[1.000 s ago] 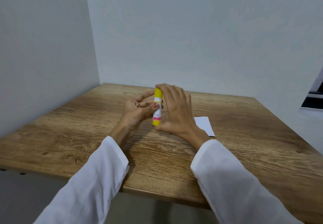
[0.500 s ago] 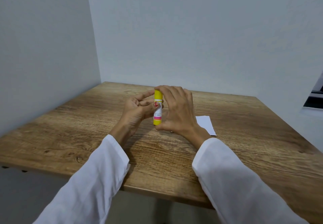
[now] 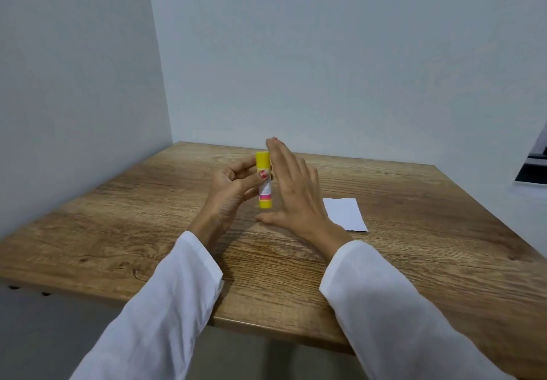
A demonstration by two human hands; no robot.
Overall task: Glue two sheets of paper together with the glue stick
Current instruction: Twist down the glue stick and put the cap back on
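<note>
Wooden table (image 3: 414, 261), left hand (image 3: 233, 190) gripping upright glue stick (image 3: 264, 184), right hand (image 3: 296, 199) spread flat.

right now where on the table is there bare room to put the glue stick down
Bare wood runs left of the left hand toward the wall, and along the table front edge. It is crowded mid-table: glue stick, right hand, white paper.

One view only — the head camera looked forward and down from above the sleeves (image 3: 165, 314), close over the wooden table (image 3: 414, 261), facing the room's corner walls (image 3: 325, 53) beyond it.
</note>
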